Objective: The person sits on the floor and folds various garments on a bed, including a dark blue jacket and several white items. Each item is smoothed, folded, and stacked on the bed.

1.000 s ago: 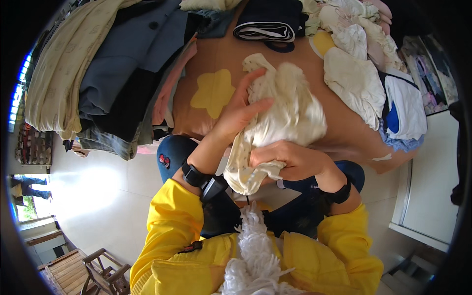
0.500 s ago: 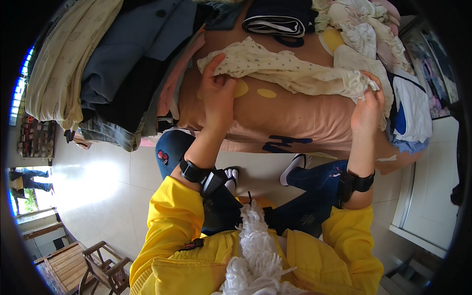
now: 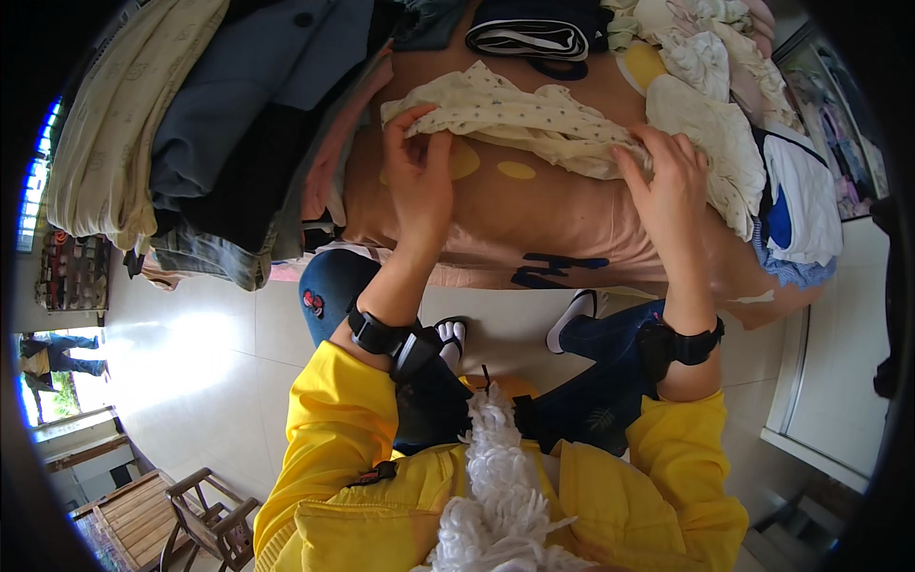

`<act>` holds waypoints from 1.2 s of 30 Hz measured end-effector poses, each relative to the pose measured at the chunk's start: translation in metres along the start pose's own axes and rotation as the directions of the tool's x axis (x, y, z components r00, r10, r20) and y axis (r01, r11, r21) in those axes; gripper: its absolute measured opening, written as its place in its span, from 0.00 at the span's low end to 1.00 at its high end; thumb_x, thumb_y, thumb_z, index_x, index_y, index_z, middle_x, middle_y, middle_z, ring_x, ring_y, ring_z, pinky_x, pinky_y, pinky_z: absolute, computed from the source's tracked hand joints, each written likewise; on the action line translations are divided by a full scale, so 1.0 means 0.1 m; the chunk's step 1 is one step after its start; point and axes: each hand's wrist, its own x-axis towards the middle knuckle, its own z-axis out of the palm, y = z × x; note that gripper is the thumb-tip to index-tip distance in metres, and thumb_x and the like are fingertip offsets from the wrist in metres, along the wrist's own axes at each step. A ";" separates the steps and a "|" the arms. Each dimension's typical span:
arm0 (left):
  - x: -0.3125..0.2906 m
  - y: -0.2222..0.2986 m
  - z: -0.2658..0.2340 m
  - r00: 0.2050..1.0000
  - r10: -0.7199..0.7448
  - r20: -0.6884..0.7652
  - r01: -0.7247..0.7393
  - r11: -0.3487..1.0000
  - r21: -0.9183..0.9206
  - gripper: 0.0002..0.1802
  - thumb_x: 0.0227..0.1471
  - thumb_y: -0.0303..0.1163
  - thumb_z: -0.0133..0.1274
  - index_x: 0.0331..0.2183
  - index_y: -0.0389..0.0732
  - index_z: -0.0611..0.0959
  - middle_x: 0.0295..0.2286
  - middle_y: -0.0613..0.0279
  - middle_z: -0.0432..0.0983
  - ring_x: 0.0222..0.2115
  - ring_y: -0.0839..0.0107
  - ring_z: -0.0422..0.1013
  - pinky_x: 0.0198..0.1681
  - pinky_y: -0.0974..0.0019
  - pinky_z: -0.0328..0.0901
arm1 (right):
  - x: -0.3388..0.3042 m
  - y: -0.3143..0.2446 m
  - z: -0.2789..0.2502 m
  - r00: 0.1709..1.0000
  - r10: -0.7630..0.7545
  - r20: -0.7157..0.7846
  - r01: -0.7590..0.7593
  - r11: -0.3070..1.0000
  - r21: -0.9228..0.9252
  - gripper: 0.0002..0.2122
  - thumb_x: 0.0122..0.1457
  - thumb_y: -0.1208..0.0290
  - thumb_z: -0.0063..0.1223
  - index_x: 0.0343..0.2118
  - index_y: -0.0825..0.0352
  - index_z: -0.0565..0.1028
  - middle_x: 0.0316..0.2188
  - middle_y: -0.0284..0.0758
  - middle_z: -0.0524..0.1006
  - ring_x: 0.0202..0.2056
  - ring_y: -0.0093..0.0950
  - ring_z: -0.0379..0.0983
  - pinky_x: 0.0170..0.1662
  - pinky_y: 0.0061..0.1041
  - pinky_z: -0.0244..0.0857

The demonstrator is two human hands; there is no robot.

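A cream dotted garment [image 3: 519, 116] is stretched sideways across a brown bedspread [image 3: 534, 214] with yellow shapes. Its left end is pinched between thumb and fingers by the left hand [image 3: 419, 172]; its right end is pinched likewise by the right hand [image 3: 672, 176]. Clothes are piled at left, a blue-grey coat [image 3: 257, 91] among them; pale garments [image 3: 705, 138] are heaped at right.

Apparently a home, brown patterned sheet [image 3: 538, 221], stacked clothes [image 3: 238, 105], wooden chair [image 3: 233, 518]

The dotted garment [image 3: 519, 119] looks matt, wrinkled cloth, the floor [image 3: 229, 391] smooth and glossy.
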 end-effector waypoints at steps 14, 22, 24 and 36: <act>0.07 -0.04 -0.18 0.996 -0.073 -0.047 0.073 0.997 -0.007 0.20 0.49 0.19 0.53 0.46 0.38 0.75 0.34 0.64 0.70 0.39 0.76 0.68 0.40 0.75 0.65 | 0.02 0.09 -0.26 0.985 0.140 0.105 -0.153 0.980 0.125 0.10 0.48 0.87 0.46 0.33 0.67 0.67 0.34 0.42 0.70 0.39 0.48 0.69 0.39 0.40 0.63; 0.26 -0.31 -0.34 0.909 0.408 0.083 -0.367 0.689 0.625 0.12 0.49 0.21 0.56 0.39 0.38 0.81 0.30 0.66 0.70 0.28 0.78 0.68 0.33 0.76 0.63 | 0.07 0.14 -0.29 0.974 0.183 -0.132 -0.123 0.922 0.368 0.12 0.47 0.90 0.43 0.34 0.69 0.66 0.30 0.44 0.69 0.36 0.44 0.69 0.42 0.30 0.64; 0.26 -0.33 -0.30 0.909 0.408 0.091 -0.364 0.667 0.650 0.12 0.48 0.22 0.56 0.38 0.38 0.81 0.30 0.64 0.70 0.28 0.75 0.69 0.33 0.74 0.64 | 0.06 0.15 -0.25 0.959 0.212 -0.186 -0.117 0.899 0.422 0.13 0.49 0.89 0.43 0.37 0.67 0.65 0.29 0.43 0.69 0.34 0.45 0.69 0.40 0.32 0.64; 0.06 -0.11 -0.17 0.988 0.081 0.128 -0.130 0.890 0.436 0.11 0.48 0.24 0.57 0.38 0.39 0.82 0.28 0.64 0.71 0.27 0.75 0.67 0.32 0.72 0.65 | 0.02 0.49 0.18 0.891 0.404 -0.207 -0.142 0.680 0.719 0.12 0.48 0.83 0.58 0.36 0.68 0.71 0.29 0.34 0.75 0.31 0.26 0.72 0.38 0.24 0.66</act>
